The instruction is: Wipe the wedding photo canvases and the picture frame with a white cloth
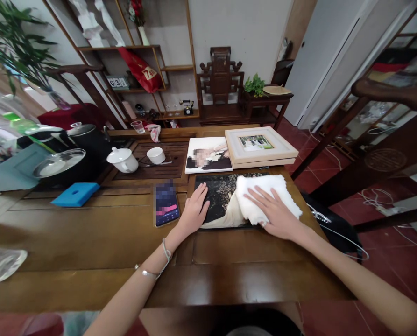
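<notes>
A dark photo panel [217, 196] with a pale dress printed on it lies flat on the wooden table. My left hand [195, 208] rests on its left edge, fingers stretched out and holding nothing. Over the panel's right part is spread a white cloth [287, 193], which hides that side of the picture. My right hand [273, 212] presses on the cloth with its fingers spread and flat. Just behind the panel lie a white-edged photo print [208, 158] and a pale, thick-framed photo [234, 140], the frame resting on another pale piece.
A phone [166, 205] lies left of my left hand. Farther left are a blue block [75, 193], a lidded white cup [122, 159], a small white bowl [155, 155] and a black kettle [84, 140]. A wooden chair [372, 154] stands at the right, by the table's edge.
</notes>
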The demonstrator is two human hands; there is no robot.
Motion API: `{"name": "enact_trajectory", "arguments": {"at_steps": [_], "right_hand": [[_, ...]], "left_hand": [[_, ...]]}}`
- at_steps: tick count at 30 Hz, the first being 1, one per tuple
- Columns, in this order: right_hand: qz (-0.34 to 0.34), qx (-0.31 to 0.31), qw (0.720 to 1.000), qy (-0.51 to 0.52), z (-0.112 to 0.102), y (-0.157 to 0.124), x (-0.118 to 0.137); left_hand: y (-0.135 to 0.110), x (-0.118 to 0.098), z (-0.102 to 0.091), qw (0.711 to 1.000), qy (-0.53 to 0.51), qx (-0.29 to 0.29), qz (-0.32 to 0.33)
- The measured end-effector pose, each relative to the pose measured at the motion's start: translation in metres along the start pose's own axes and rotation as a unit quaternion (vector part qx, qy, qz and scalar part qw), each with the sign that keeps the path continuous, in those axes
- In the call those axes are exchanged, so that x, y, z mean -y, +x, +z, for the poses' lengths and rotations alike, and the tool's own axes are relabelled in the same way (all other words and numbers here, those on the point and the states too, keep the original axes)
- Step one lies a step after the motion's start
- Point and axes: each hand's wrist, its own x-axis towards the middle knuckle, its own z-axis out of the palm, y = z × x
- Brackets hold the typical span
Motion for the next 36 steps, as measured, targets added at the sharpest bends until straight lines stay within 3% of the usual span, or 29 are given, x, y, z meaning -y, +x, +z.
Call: {"name": "enact_trajectory", "arguments": {"at_steps": [4, 7, 14, 17, 25, 28, 33, 36], "right_hand": [[0.047, -0.004, 0.999, -0.014, -0.004, 0.049, -0.012], [0.063, -0.007, 0.998, -0.027, -0.004, 0.057, -0.005], [-0.017, 0.022, 0.999, -0.02, 0.005, -0.015, 0.059], [-0.027, 0.043, 0.999, -0.012, 0.003, -0.021, 0.07], [0.025, 0.028, 0.999, -0.007, -0.01, 0.071, 0.007], [0.052, 0.009, 0.999, -0.014, -0.005, 0.084, 0.004], [0.033, -0.024, 0.997, -0.062, 0.015, 0.042, 0.057], [-0.011, -0.006, 0.997, -0.072, 0.02, 0.01, 0.095]], "left_hand": [[0.001, 0.0, 0.0, 1.0, 0.005, 0.0, 0.002], [0.001, 0.001, 0.0, 1.0, 0.007, 0.001, 0.002], [0.0, 0.003, 0.004, 1.0, 0.001, -0.018, 0.016], [0.0, 0.002, 0.003, 1.0, 0.003, -0.016, 0.016], [0.001, -0.003, -0.002, 1.0, 0.009, 0.002, 0.005], [0.001, -0.003, -0.002, 1.0, 0.009, 0.005, 0.003], [0.001, -0.001, 0.003, 1.0, -0.004, 0.0, -0.009], [0.001, -0.002, 0.004, 0.999, -0.028, -0.017, -0.018]]}}
